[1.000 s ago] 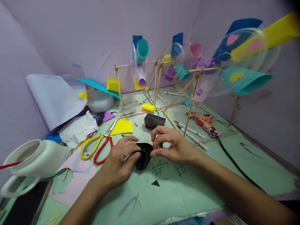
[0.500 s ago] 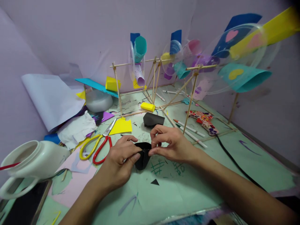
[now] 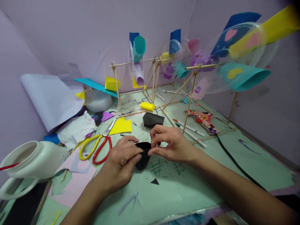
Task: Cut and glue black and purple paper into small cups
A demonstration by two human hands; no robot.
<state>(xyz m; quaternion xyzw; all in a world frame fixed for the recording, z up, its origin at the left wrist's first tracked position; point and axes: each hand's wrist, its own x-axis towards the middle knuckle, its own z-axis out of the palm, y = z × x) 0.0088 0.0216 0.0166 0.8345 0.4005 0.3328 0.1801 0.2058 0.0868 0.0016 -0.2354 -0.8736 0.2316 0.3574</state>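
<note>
A small black paper cup shape (image 3: 143,161) is held upright just above or on the green table, its round opening facing up. My left hand (image 3: 125,159) pinches its left rim between thumb and fingers. On the opposite side of the rim, my right hand (image 3: 165,142) grips the paper between thumb and forefinger. The fingertips partly hide the seam between them. Behind lies a rolled black paper tube (image 3: 153,120). A tiny black paper triangle (image 3: 155,182) rests in front. Scissors (image 3: 103,142) with yellow and red handles lie open to the left.
Stick frames (image 3: 193,90) carrying clear discs and coloured paper cups stand behind. A patterned glue gun (image 3: 205,120) with a black cord lies right, near several white pens (image 3: 192,132). At left are a white pitcher (image 3: 44,159), a phone (image 3: 25,203) and paper scraps (image 3: 77,131).
Both hands keep their grip on the black paper cup shape, with only a slight shift of the left fingers at its rim. The view has moved very slightly.
</note>
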